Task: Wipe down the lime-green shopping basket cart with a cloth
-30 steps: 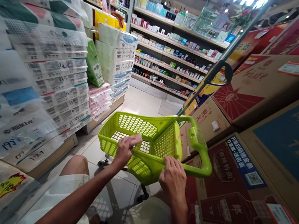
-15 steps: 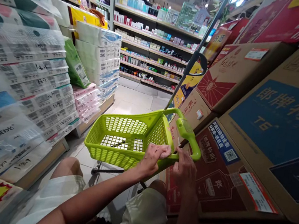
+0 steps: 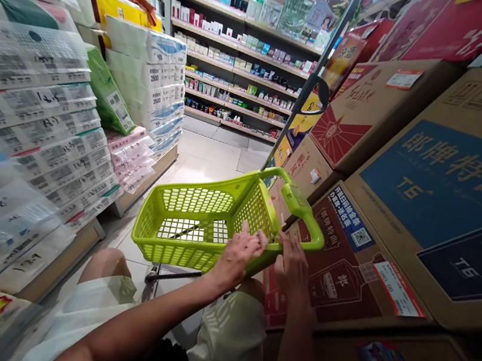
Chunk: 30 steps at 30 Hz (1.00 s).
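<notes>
A lime-green shopping trolley with a slotted plastic basket stands in front of my knees, its handle toward the right. My left hand is at the near rim, close to the handle end, with its fingers bent and one raised. Something pale pink and crumpled, like a cloth, shows at its fingertips, partly hidden by the fingers. Just right of it, my right hand has its fingers pressed together against the rim below the handle. What its fingertips pinch is hidden. The basket's floor shows through its slots.
Stacked tissue packs line the left side on a low wooden base. Large cardboard cartons crowd the right, close to the handle. A grey pole rises behind the trolley. Shelves of small boxes and bottles stand across the pale tiled aisle.
My view has shifted slightly to the right. My left hand has changed its finger pose, one finger now raised, and less of the pink cloth shows. My right hand stays at the rim.
</notes>
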Each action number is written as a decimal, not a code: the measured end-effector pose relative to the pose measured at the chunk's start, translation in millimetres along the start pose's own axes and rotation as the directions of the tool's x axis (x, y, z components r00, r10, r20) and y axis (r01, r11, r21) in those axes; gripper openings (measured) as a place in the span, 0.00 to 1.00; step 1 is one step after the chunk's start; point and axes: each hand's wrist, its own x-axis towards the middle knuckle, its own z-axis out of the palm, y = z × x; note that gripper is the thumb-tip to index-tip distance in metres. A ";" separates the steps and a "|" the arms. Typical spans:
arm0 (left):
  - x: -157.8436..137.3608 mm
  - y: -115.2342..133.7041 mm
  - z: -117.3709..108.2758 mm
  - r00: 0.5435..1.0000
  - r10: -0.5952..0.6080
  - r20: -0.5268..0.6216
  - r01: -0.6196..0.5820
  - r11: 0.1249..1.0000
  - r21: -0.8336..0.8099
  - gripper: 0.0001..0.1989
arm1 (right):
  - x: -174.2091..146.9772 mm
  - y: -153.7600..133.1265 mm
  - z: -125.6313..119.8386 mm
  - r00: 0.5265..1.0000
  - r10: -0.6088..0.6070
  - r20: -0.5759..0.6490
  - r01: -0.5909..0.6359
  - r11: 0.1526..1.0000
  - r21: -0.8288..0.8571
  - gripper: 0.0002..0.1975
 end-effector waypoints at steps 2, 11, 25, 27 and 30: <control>-23.0 -23.5 -16.9 0.987 -0.129 -0.098 0.130 0.992 0.003 0.33 | -3.4 1.8 1.4 1.000 -0.016 -0.007 0.016 1.000 0.001 0.31; -44.9 -27.4 -15.7 0.994 -0.098 -0.051 0.105 0.982 0.154 0.36 | 4.5 -42.6 -1.7 0.998 -0.020 0.056 0.018 0.999 0.031 0.29; -118.3 -100.2 -45.3 0.928 -0.167 -0.334 0.235 0.956 0.174 0.36 | 10.0 -97.4 38.3 0.946 -0.137 0.294 0.136 0.990 0.024 0.21; -135.2 -127.0 -42.0 0.798 -0.250 -0.548 0.372 0.920 0.123 0.26 | 7.3 -100.1 41.5 0.942 -0.130 0.310 0.142 0.990 -0.017 0.18; -162.3 -160.3 -20.6 0.560 -0.342 -0.755 0.509 0.861 -0.013 0.15 | 4.4 -104.8 49.0 0.944 -0.095 0.316 0.134 0.986 -0.104 0.14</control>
